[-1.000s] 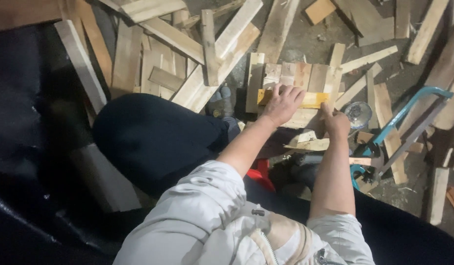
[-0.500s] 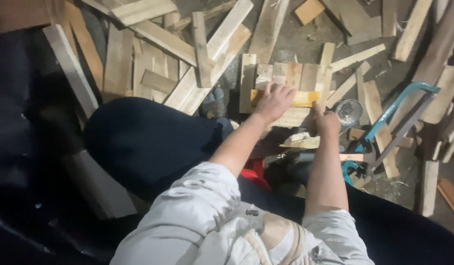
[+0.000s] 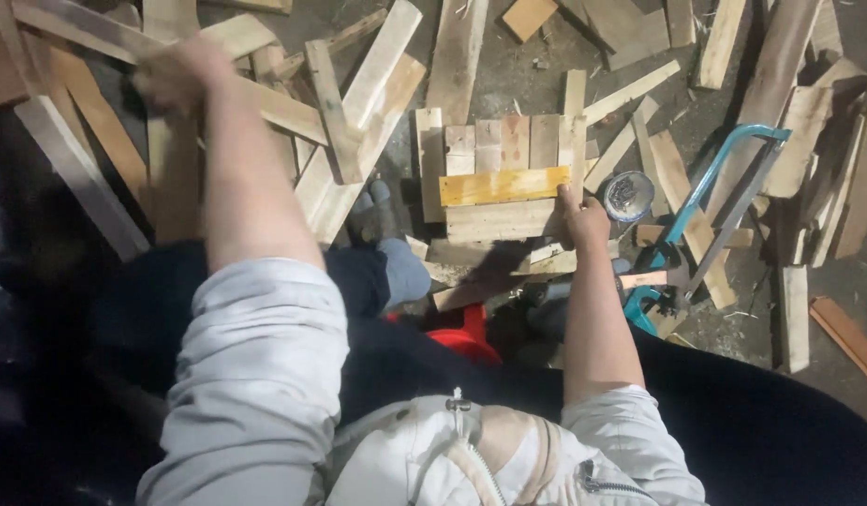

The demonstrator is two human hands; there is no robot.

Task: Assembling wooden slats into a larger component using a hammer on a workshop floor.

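Note:
A small panel of short wooden slats point(image 3: 497, 145) lies on the ground ahead, with a yellow strip point(image 3: 503, 186) across it. My right hand point(image 3: 583, 223) grips the panel's right edge, thumb up against the slats. My left hand point(image 3: 178, 73) is stretched far to the upper left over a heap of loose planks point(image 3: 349, 112). It is motion-blurred, so its fingers and anything in them are unclear.
A round tin point(image 3: 627, 195) sits just right of the panel, with a teal-framed hacksaw point(image 3: 724, 201) beyond it. Loose wood scraps point(image 3: 799, 122) cover the ground all around. A red object point(image 3: 466, 333) shows between my legs, and my grey-socked foot point(image 3: 377, 214) rests left of the panel.
My left hand has left the yellow strip and swung far to the upper left over the plank heap. My right hand has stayed at the panel's right edge.

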